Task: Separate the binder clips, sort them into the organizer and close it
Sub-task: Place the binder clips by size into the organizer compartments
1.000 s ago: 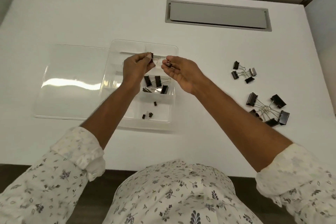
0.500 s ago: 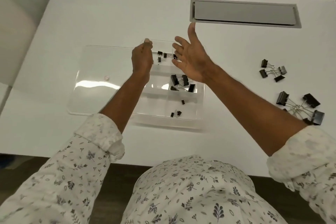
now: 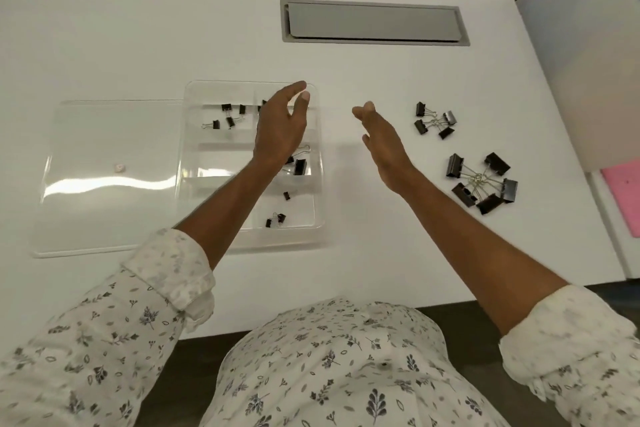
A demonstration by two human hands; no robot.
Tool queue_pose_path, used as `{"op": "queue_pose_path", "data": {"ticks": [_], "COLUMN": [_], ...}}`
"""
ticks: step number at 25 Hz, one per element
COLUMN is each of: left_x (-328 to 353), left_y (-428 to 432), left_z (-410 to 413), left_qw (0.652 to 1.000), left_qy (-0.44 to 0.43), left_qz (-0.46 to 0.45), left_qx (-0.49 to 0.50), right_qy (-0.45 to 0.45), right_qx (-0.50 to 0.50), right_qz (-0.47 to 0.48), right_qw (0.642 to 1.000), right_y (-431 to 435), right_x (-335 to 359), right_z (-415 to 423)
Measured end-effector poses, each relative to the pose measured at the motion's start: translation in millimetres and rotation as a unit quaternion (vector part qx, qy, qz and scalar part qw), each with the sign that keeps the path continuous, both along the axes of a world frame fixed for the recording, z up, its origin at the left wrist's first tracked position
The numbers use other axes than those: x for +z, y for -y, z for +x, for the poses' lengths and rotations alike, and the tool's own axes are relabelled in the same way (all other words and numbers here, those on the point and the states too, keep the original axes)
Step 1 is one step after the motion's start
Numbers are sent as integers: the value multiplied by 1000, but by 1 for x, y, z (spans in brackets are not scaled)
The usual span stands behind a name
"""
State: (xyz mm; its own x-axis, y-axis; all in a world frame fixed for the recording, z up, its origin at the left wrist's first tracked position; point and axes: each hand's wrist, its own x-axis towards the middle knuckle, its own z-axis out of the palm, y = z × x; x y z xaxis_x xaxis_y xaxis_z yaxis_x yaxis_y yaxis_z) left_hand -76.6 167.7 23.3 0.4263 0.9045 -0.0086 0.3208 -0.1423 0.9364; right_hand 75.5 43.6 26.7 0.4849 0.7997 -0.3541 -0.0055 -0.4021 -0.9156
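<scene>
desk (image 3: 138,45): white, everything's sitting on it
lid (image 3: 110,211): clear, lying flipped open flat, left of the tray
organizer (image 3: 183,149): clear tray with dividers, sitting mid-desk
left hand (image 3: 280,128): hovering over the tray's far right side, fingers loose and apart, holding nothing
right hand (image 3: 382,139): hanging over bare desk between the tray and the loose clips, fingers spread, empty
big clip cluster (image 3: 481,180): lying linked together, right of the tray
smaller cluster (image 3: 434,121): lying just beyond it
sorted clips (image 3: 227,116): sitting in the far-left compartment
tiny clips (image 3: 275,218): sitting in the near-right compartment
</scene>
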Motion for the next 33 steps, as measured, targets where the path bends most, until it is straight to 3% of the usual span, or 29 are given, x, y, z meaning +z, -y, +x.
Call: {"op": "queue_pose_path", "data": {"ticks": [4, 8, 11, 14, 22, 29, 31, 33], "left_x": [-8, -18, -28, -37, -69, -75, -72, -66], "left_y": [26, 60, 82, 96, 98, 96, 100, 102], "left_z": [42, 82, 111, 138, 203, 223, 220, 212], "left_qw": [998, 990, 981, 974, 948, 932, 952, 985], "left_qy": [-14, -69, -102, -119, -215, -268, -240, -165], "left_qz": [20, 28, 40, 45, 81, 144, 115, 0], "left_qx": [-57, -116, -159, -189, -219, -197, -153, -59], "right_qy": [174, 347, 429, 445, 407, 316, 187, -80], "right_qx": [-21, 30, 79, 104, 136, 62, 12, -53], "right_qz": [-44, -115, -174, -174, -87, -63, -54, -18], "right_qw": [984, 930, 883, 873, 899, 945, 981, 995], "right_y": [43, 71, 84, 89, 76, 86, 83, 78], "right_x": [-23, -50, -58, -61, -59, -39, -36, -31], "right_z": [59, 129, 172, 194, 203, 221, 222, 217]}}
